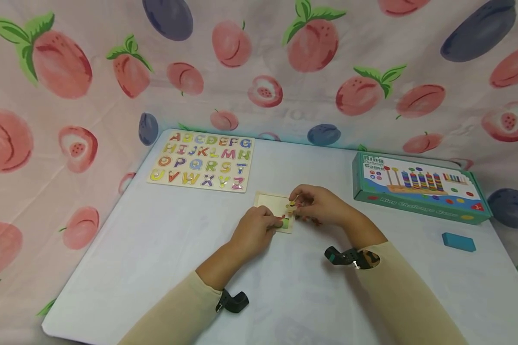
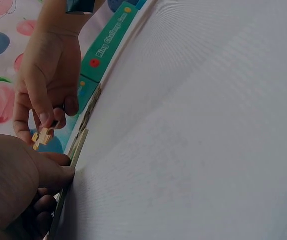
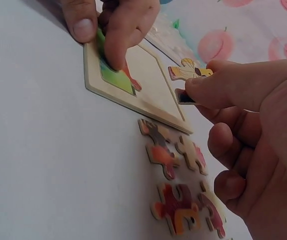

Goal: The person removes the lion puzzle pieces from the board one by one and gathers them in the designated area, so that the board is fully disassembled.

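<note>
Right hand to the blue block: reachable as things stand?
Probably yes: no object stands between the right hand and the blue block. That hand pinches at least one puzzle piece, though, which likely needs setting down first.

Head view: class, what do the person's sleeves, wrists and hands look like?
The left sleeve and right sleeve are plain beige. Small black devices sit at both wrists. The left hand and right hand are ungloved.
</note>
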`<action>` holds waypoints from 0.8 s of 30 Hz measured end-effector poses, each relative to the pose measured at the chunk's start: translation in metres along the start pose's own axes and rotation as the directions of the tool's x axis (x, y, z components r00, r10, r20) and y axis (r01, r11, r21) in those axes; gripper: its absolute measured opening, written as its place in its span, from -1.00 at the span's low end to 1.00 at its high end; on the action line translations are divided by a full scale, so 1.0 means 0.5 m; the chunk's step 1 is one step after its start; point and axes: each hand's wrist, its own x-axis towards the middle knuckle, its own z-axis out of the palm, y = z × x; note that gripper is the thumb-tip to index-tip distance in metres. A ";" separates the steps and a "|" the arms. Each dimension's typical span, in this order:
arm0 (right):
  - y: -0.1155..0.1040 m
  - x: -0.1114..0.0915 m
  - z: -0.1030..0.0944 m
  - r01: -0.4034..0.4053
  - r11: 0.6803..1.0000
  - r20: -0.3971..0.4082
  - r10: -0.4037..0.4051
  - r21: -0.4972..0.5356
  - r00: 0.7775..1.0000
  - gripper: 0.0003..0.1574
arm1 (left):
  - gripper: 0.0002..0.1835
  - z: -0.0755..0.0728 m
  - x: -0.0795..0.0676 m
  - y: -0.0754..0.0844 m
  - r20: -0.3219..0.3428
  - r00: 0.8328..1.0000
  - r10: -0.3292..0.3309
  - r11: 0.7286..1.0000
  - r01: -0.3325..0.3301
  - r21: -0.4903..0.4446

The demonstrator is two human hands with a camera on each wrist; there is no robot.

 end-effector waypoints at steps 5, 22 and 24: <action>0.011 -0.016 -0.015 -0.005 0.999 -0.012 0.006 0.039 1.000 -0.65 | -0.81 0.000 0.000 0.000 -0.020 1.000 0.021 1.000 -0.021 0.004; 0.073 -0.100 -0.066 -0.075 0.995 -0.103 0.068 -0.070 0.992 -0.65 | -0.81 0.002 -0.004 0.004 -0.025 1.000 0.008 1.000 -0.009 -0.001; 0.078 -0.109 -0.071 -0.081 0.993 -0.109 0.072 -0.083 0.991 -0.65 | -0.81 0.002 -0.004 0.004 -0.024 1.000 0.009 1.000 -0.009 0.005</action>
